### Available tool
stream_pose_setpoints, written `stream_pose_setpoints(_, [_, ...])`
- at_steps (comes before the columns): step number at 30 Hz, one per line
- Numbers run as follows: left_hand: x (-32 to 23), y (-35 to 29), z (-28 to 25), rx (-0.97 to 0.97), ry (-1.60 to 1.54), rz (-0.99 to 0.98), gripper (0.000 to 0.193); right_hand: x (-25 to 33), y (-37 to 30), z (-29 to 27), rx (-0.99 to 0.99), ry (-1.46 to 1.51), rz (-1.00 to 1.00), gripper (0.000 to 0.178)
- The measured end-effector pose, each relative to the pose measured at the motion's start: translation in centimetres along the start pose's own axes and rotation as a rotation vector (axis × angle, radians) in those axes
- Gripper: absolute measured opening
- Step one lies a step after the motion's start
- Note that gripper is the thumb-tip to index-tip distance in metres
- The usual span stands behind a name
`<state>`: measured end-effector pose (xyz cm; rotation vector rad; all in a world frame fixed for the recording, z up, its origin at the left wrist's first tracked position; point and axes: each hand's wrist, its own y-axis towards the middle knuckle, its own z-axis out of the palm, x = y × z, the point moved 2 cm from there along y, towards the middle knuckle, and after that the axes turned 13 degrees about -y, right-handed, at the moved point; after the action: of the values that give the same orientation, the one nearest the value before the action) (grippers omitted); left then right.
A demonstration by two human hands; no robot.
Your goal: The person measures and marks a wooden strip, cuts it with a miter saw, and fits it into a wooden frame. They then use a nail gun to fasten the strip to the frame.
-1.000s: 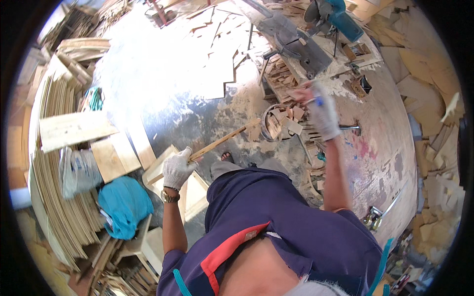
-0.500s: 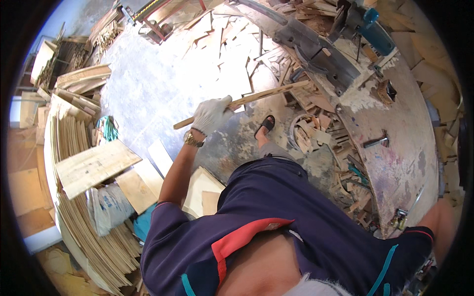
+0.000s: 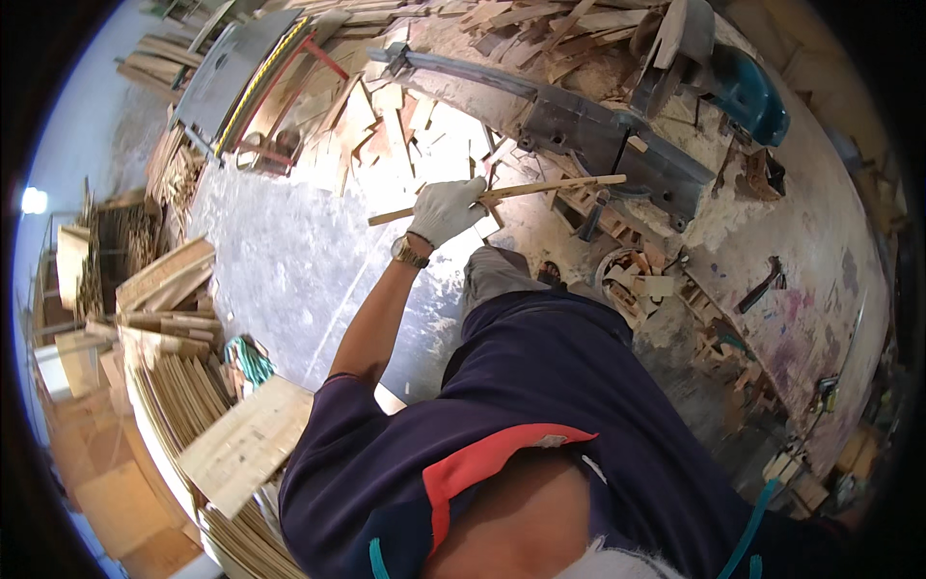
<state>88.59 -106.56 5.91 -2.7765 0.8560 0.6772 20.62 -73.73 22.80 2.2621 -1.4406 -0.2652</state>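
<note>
My left hand (image 3: 448, 210), in a whitish work glove with a watch at the wrist, is closed around a narrow wooden strip (image 3: 555, 188). The strip lies crosswise in front of me, its right end close to the grey metal base (image 3: 617, 145) of what looks like a mitre saw with a teal housing (image 3: 752, 96). I cannot tell whether the strip touches that base. My right hand is out of view; only the dark right sleeve (image 3: 786, 531) shows at the lower right.
Wood offcuts (image 3: 376, 125) lie heaped beyond the strip and around a round bin (image 3: 627, 280). A stained workbench (image 3: 820, 251) bears a dark hand tool (image 3: 762, 285). Stacked thin boards (image 3: 183, 396) stand at left, below a red-framed machine (image 3: 280, 106).
My view has turned, and I have stepped forward. My left hand has carried the strip towards the saw base. The right forearm has dropped out of sight.
</note>
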Motion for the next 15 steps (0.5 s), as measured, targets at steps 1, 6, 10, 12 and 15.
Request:
stream_pose_setpoints(1, [0.6,1.8,0.0,0.042,0.014,0.004,0.037,-0.3,-0.5,-0.1,0.001,-0.013,0.030,0.033])
stream_pose_setpoints(6, [6.5,11.7,2.6,0.214,-0.059,0.113,0.029,1.1,-2.5,-2.4,-0.005,-0.064,0.164,0.033])
stream_pose_setpoints(10, [9.7,18.7,5.6,0.249,-0.198,0.329,0.024,5.0,-4.7,-2.8,-0.016,-0.109,0.262,0.034])
stream_pose_setpoints(12, [10.6,21.2,8.0,0.215,-0.170,0.360,0.024,7.6,-6.2,-2.4,-0.043,-0.177,0.288,0.034])
stream_pose_setpoints(15, [10.5,25.6,8.5,0.187,-0.083,0.460,0.030,12.9,-10.5,2.4,-0.169,-0.647,0.093,0.034])
